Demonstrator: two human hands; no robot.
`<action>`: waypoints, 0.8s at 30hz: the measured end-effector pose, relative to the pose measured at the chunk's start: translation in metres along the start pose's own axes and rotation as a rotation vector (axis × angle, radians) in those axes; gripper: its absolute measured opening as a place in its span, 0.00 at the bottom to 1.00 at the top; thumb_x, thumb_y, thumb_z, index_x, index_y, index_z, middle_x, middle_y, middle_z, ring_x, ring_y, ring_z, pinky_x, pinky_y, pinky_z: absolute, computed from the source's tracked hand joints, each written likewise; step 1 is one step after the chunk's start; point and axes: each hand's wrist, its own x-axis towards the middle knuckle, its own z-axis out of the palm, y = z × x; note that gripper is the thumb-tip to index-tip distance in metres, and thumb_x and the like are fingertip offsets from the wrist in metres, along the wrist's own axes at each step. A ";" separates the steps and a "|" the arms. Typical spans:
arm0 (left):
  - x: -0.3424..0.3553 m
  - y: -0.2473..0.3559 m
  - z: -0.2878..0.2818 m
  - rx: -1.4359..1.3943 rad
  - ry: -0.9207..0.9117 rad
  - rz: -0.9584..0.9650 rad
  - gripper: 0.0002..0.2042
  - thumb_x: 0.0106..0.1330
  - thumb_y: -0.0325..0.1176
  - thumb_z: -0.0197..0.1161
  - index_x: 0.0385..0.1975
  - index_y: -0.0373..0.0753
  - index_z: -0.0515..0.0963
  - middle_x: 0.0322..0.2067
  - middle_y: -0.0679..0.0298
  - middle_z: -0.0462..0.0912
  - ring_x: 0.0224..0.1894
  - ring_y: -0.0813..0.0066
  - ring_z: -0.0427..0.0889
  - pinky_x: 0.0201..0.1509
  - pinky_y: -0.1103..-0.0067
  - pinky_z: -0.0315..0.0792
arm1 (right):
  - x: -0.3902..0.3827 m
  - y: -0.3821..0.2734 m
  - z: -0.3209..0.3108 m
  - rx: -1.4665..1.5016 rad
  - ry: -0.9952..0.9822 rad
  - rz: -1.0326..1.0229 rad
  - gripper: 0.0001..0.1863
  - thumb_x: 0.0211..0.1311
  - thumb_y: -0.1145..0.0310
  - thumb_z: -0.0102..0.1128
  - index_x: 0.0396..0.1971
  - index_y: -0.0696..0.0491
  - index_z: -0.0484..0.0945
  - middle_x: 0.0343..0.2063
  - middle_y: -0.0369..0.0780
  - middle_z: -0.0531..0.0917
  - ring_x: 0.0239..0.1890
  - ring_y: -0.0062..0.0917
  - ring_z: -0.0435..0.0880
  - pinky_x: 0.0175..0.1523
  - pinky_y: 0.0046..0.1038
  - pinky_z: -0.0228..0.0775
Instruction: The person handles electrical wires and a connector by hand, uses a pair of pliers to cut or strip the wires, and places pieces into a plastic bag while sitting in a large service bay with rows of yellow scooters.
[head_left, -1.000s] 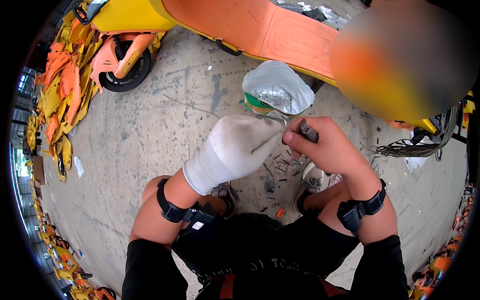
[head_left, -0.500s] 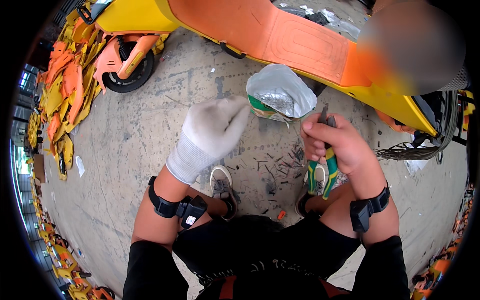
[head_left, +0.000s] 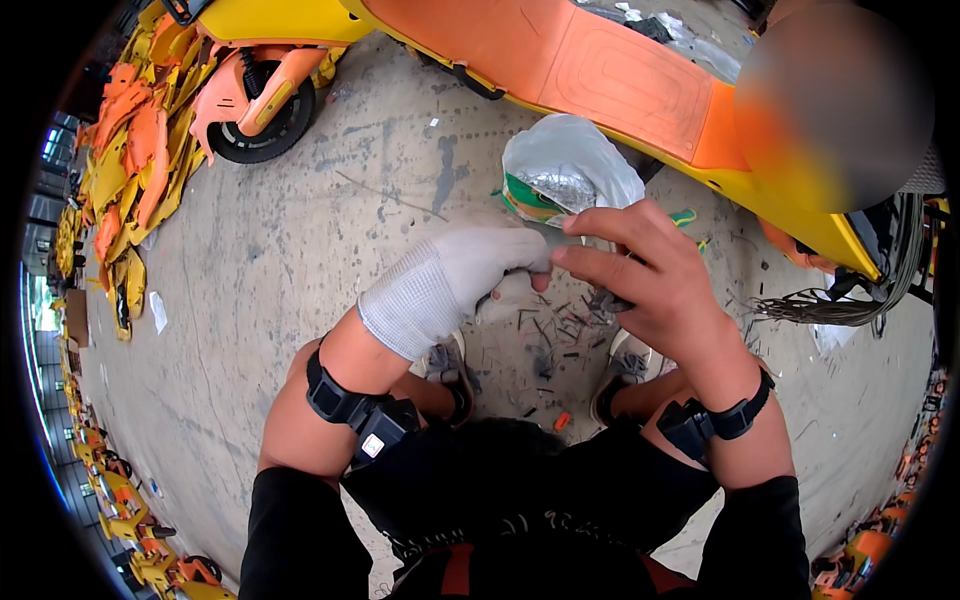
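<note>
My left hand (head_left: 485, 270), in a white knitted glove, is closed with its fingers curled in; whatever it pinches is hidden. Close by on the right, my bare right hand (head_left: 655, 280) reaches its foremost fingers toward the glove's fingertips. Tucked in that right hand is a pair of pliers (head_left: 684, 217), mostly covered; the green and yellow handle ends show beyond the hand and the dark jaws below the fingers. Just past both hands stands a green container (head_left: 527, 198) with a whitish plastic bag (head_left: 580, 150) and shiny silvery material inside.
An orange and yellow scooter (head_left: 620, 80) stretches across the far side. Panels in the same colours lie in a pile (head_left: 135, 180) at left. Dark scraps (head_left: 560, 335) litter the concrete between my shoes. A bundle of wires (head_left: 835, 308) hangs at right.
My hands have come together. The right hand has turned over, and the pliers' handles now point away from me. The left hand has moved right and slightly nearer.
</note>
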 end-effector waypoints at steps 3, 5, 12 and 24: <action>-0.001 -0.011 0.003 0.025 -0.051 0.196 0.04 0.57 0.27 0.60 0.30 0.36 0.79 0.19 0.62 0.74 0.19 0.74 0.69 0.25 0.77 0.65 | -0.003 0.005 0.003 0.053 0.023 0.017 0.25 0.35 0.85 0.64 0.39 0.47 0.84 0.40 0.32 0.82 0.37 0.30 0.79 0.38 0.28 0.74; 0.001 -0.023 0.004 0.274 0.020 0.530 0.04 0.59 0.27 0.60 0.30 0.36 0.79 0.19 0.63 0.75 0.20 0.75 0.71 0.26 0.78 0.67 | -0.003 0.006 0.003 0.108 0.039 0.020 0.23 0.34 0.83 0.65 0.37 0.49 0.83 0.37 0.33 0.83 0.37 0.31 0.79 0.39 0.29 0.74; -0.006 0.018 0.002 0.074 0.017 0.033 0.06 0.64 0.32 0.62 0.32 0.37 0.81 0.21 0.64 0.76 0.23 0.66 0.76 0.29 0.77 0.70 | -0.004 -0.002 0.003 0.424 -0.042 0.535 0.02 0.61 0.74 0.65 0.31 0.54 0.80 0.24 0.36 0.80 0.28 0.26 0.79 0.34 0.25 0.71; -0.013 0.011 0.001 1.096 0.348 0.962 0.12 0.46 0.27 0.68 0.33 0.38 0.81 0.27 0.60 0.78 0.27 0.58 0.78 0.27 0.71 0.71 | -0.006 0.001 -0.012 1.605 -0.271 1.280 0.14 0.70 0.65 0.58 0.24 0.55 0.73 0.16 0.34 0.72 0.19 0.22 0.71 0.26 0.24 0.64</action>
